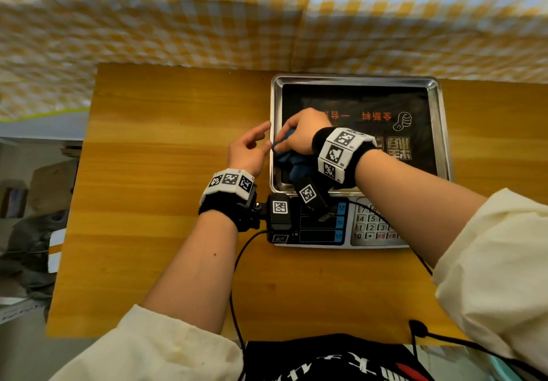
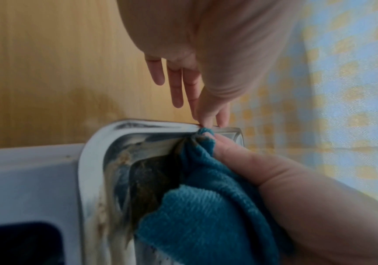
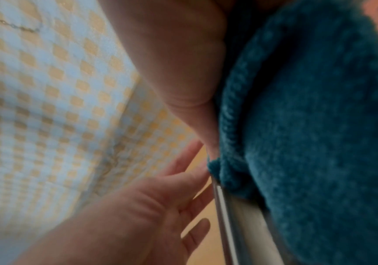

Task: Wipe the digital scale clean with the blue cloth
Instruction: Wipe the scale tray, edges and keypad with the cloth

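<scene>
The digital scale (image 1: pixel 326 229) stands at the right of the wooden table, its steel tray (image 1: pixel 355 79) lined with a black printed sheet. My right hand (image 1: pixel 292 139) grips the bunched blue cloth (image 1: pixel 292 161) against the tray's left inner wall. In the left wrist view the cloth (image 2: pixel 206 215) hangs from that hand (image 2: pixel 251 161), with one corner poking over the rim (image 2: pixel 88 161). My left hand (image 1: pixel 252 149) is just outside the tray's left edge. Its fingers (image 3: pixel 194 175) are straight, and their tips touch the rim (image 3: pixel 235 215) beside the cloth corner (image 3: pixel 215 166).
The scale's keypad (image 1: pixel 373 226) and dark display face me. A black cable (image 1: pixel 237 277) runs from my left wrist across the table (image 1: pixel 163 202) to my body. A yellow checked cloth (image 1: pixel 267 10) hangs behind. Boxes and clutter (image 1: pixel 29 202) lie off the table's left edge.
</scene>
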